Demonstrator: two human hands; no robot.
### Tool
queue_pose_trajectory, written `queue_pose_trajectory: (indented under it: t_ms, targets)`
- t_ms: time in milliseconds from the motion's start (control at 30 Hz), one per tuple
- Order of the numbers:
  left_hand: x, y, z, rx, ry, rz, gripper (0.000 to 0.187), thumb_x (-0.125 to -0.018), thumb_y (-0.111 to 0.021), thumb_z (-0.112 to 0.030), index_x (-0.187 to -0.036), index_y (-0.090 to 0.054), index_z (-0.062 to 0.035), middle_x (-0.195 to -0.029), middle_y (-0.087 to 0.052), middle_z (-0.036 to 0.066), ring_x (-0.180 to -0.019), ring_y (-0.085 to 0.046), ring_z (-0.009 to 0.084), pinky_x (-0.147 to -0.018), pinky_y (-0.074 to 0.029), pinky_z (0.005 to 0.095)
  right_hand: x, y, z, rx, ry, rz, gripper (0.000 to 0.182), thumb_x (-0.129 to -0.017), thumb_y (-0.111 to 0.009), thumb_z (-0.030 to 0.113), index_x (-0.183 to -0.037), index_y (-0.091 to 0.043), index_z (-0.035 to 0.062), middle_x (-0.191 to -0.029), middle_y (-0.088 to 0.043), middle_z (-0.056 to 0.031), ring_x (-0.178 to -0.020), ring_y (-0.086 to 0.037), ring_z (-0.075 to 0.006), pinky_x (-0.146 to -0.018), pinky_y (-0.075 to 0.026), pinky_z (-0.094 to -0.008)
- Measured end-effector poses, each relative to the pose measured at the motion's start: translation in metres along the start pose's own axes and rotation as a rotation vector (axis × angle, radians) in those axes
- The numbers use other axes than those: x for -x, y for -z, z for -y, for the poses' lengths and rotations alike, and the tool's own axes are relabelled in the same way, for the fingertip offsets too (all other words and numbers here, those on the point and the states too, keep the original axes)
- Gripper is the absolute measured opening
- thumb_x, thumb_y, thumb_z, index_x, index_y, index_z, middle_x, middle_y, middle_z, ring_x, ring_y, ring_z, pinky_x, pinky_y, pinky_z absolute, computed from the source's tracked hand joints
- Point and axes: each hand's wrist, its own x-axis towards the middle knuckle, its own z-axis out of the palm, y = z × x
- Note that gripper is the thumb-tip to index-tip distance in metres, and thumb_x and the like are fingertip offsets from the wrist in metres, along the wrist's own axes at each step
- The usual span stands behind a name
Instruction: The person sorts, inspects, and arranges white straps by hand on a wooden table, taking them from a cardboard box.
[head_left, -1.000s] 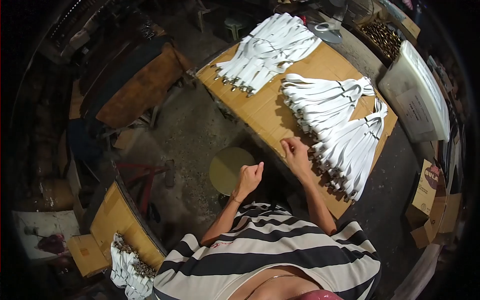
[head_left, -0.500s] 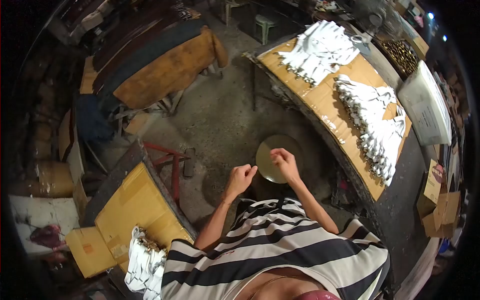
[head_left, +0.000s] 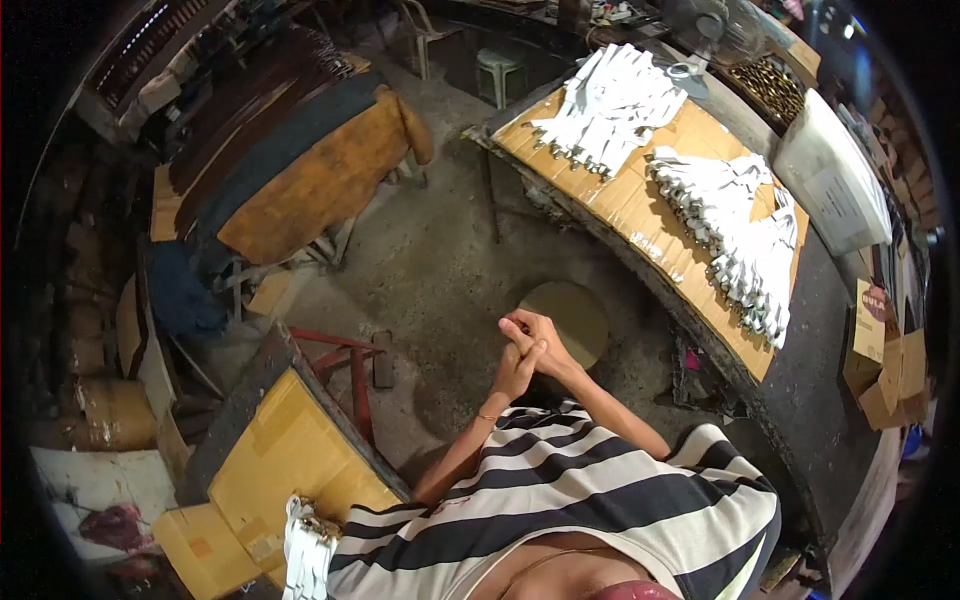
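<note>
In front of my striped shirt point(head_left: 560, 480), my two hands are clasped together. My left hand point(head_left: 515, 372) is closed against my right hand point(head_left: 547, 345), with a thin band on the left wrist. The right fingers fold over the left ones. No object shows in either hand, though the space between the palms is hidden. Just behind my hands is a round stool top point(head_left: 575, 318), partly covered by the right hand.
At right, a dark curved table point(head_left: 815, 400) bears cardboard point(head_left: 690, 270) and piles of white straps point(head_left: 620, 105) with metal ends. More white straps point(head_left: 308, 560) lie on cardboard point(head_left: 300, 440) at left. A brown hide point(head_left: 310, 180) drapes over a rack. A green stool point(head_left: 498, 75) stands farther back.
My hands were apart, both loosely closed; they have come together and now clasp each other. The camera view has shifted slightly, with the right-hand table appearing a little farther left.
</note>
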Motion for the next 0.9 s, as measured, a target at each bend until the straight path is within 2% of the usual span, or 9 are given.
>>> queue_pose_trajectory:
  t_ms: [133, 367, 500, 533, 600, 667, 733, 833, 900]
  targets:
    - [-0.020, -0.025, 0.011, 0.000, 0.059, 0.186, 0.039, -0.084, -0.056, -0.026, -0.103, -0.052, 0.0084, -0.095, -0.058, 0.015, -0.093, -0.056, 0.0199, -0.081, -0.044, 0.0306, -0.001, 0.030, -0.025, -0.098, -0.079, -0.039, 0.040, -0.086, -0.054, 0.033, -0.083, -0.059, -0.0063, -0.065, -0.058, -0.0135, -0.059, -0.054, -0.0164, -0.054, -0.043, -0.0311]
    - [-0.073, -0.074, 0.019, -0.065, -0.127, 0.100, 0.046, -0.081, -0.056, -0.027, -0.109, -0.048, 0.0090, -0.103, -0.054, 0.017, -0.099, -0.053, 0.0248, -0.086, -0.042, 0.0339, -0.026, 0.077, -0.059, -0.200, -0.096, -0.126, 0.040, -0.088, -0.053, 0.034, -0.082, -0.058, -0.0054, -0.068, -0.059, -0.0084, -0.062, -0.052, -0.0123, -0.056, -0.043, -0.0278]
    - [-0.107, -0.077, 0.040, -0.121, 0.058, 0.323, 0.047, -0.083, -0.054, -0.031, -0.107, -0.048, 0.0092, -0.095, -0.053, 0.022, -0.091, -0.054, 0.0272, -0.082, -0.042, 0.0342, -0.043, 0.098, -0.067, -0.260, -0.183, -0.166, 0.037, -0.089, -0.052, 0.032, -0.081, -0.059, -0.0037, -0.069, -0.058, -0.0052, -0.065, -0.052, -0.0102, -0.058, -0.043, -0.0258]
    - [-0.116, -0.072, 0.068, -0.453, -0.381, 0.319, 0.046, -0.084, -0.054, -0.033, -0.102, -0.050, 0.0090, -0.089, -0.054, 0.022, -0.087, -0.055, 0.0267, -0.078, -0.043, 0.0349, -0.050, 0.103, -0.068, -0.289, -0.219, -0.165, 0.037, -0.090, -0.052, 0.032, -0.081, -0.059, -0.0031, -0.069, -0.058, -0.0047, -0.066, -0.052, -0.0100, -0.059, -0.043, -0.0256]
    - [-0.148, -0.069, 0.070, -0.768, -0.841, 0.309, 0.046, -0.084, -0.054, -0.036, -0.097, -0.053, 0.0087, -0.082, -0.055, 0.023, -0.082, -0.057, 0.0262, -0.073, -0.044, 0.0355, -0.068, 0.108, -0.084, -0.347, -0.231, -0.185, 0.036, -0.090, -0.052, 0.031, -0.081, -0.059, -0.0030, -0.070, -0.059, -0.0045, -0.067, -0.053, -0.0099, -0.061, -0.044, -0.0254]
    - [-0.179, -0.068, 0.033, -0.388, -0.028, 0.607, 0.048, -0.085, -0.054, -0.039, -0.084, -0.054, 0.0089, -0.067, -0.052, 0.020, -0.070, -0.057, 0.0249, -0.064, -0.044, 0.0376, -0.089, 0.114, -0.087, -0.359, -0.242, -0.257, 0.031, -0.091, -0.050, 0.027, -0.081, -0.058, -0.0016, -0.072, -0.057, -0.0019, -0.069, -0.052, -0.0082, -0.062, -0.044, -0.0232]
    - [-0.221, -0.068, 0.043, -0.309, -0.061, 0.674, 0.047, -0.085, -0.054, -0.040, -0.073, -0.053, 0.0057, -0.055, -0.046, 0.010, -0.054, -0.051, 0.0190, -0.051, -0.041, 0.0339, -0.113, 0.122, -0.094, -0.335, -0.262, -0.332, 0.030, -0.091, -0.050, 0.026, -0.085, -0.058, -0.0021, -0.075, -0.058, -0.0025, -0.071, -0.052, -0.0088, -0.064, -0.045, -0.0235]
    - [-0.288, -0.061, 0.043, 0.112, 0.475, 0.882, 0.036, -0.084, -0.057, -0.036, -0.072, -0.055, -0.0024, -0.057, -0.045, -0.002, -0.048, -0.042, 0.0079, -0.044, -0.032, 0.0226, -0.156, 0.127, -0.091, -0.364, -0.264, -0.504, 0.028, -0.092, -0.047, 0.025, -0.089, -0.059, -0.0005, -0.079, -0.059, -0.0021, -0.074, -0.053, -0.0087, -0.067, -0.045, -0.0234]
    - [-0.335, -0.058, 0.051, 0.069, 0.325, 0.905, 0.034, -0.084, -0.057, -0.034, -0.074, -0.056, -0.0020, -0.059, -0.047, -0.001, -0.050, -0.044, 0.0081, -0.046, -0.035, 0.0231, -0.189, 0.118, -0.097, -0.499, -0.380, -0.596, 0.021, -0.087, -0.045, 0.014, -0.093, -0.059, 0.0002, -0.083, -0.059, -0.0013, -0.078, -0.054, -0.0097, -0.071, -0.044, -0.0233]
